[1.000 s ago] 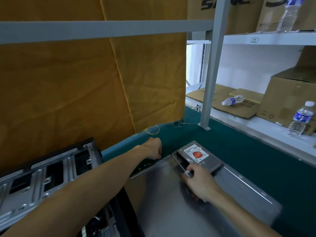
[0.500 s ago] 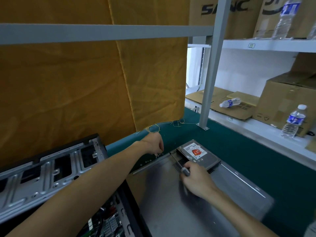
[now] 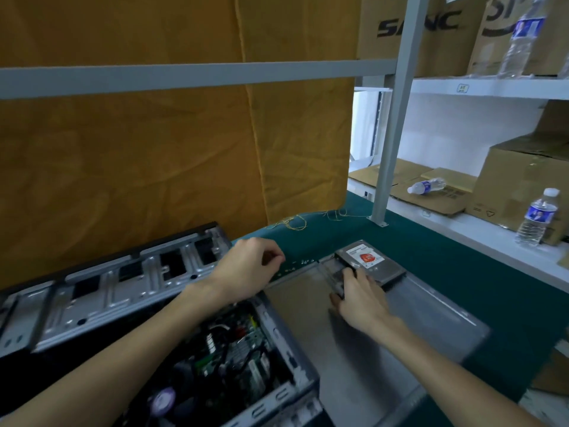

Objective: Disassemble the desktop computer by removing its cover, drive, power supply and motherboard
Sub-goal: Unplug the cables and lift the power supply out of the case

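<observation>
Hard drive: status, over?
Hard drive out, lying on removed cover. Right hand flat beside it, touching. Left hand loosely curled above case, holding nothing visible.

An open desktop computer case [image 3: 129,291] lies on its side at left, motherboard [image 3: 234,349] and cables exposed; its detached grey metal cover [image 3: 385,343] lies flat alongside on the green tabletop [image 3: 462,272], a red-labelled hard drive [image 3: 369,260] resting at its far end
</observation>
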### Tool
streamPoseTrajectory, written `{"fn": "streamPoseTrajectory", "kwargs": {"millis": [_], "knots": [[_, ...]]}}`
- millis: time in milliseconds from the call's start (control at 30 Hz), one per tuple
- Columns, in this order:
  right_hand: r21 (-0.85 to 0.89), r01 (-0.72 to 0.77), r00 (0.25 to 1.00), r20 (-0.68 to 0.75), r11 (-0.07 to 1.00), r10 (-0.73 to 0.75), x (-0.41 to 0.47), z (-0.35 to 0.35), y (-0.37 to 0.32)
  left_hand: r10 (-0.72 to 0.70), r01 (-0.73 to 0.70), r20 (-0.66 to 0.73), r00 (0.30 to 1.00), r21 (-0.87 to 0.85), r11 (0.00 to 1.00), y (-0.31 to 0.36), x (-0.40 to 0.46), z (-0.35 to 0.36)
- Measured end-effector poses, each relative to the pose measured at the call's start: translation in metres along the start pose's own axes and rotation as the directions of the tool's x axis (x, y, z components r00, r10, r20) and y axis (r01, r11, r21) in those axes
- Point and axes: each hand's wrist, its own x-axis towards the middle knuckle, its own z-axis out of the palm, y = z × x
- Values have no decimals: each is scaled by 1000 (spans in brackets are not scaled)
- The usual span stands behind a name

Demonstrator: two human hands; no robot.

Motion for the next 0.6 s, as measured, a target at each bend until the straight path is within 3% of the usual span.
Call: {"fn": "streamPoseTrajectory", "kwargs": {"millis": [100, 167, 233, 300, 400, 500, 600], "knots": [[443, 100, 993, -100, 891, -61, -24, -33, -46, 6, -4, -25, 1000, 52, 999, -15, -49, -20], [615, 171, 979, -17, 769, -204, -45, -56, -88, -39, 44, -53, 998, 89, 995, -32, -82, -31], [517, 201, 933, 157, 832, -323, -66, -68, -127, -119, 127, -69, 991, 130, 983, -49, -114, -43], [230, 284, 910, 241, 931, -337, -85, -67, -153, -193, 200, -56, 980, 201, 959, -68, -146, -57], [-64, 295, 948, 147, 953, -283, -100, -64, -164, -254, 265, -75, 964, 311, 913, -94, -185, -77], [-142, 288, 956, 90, 947, -278, -105, -64, -160, -266, 289, -149, 953, 164, 943, -100, -200, -88], [-162, 320, 947, 41, 934, -317, -108, -61, -157, -247, 267, -142, 959, 149, 952, -96, -204, -86]]}}
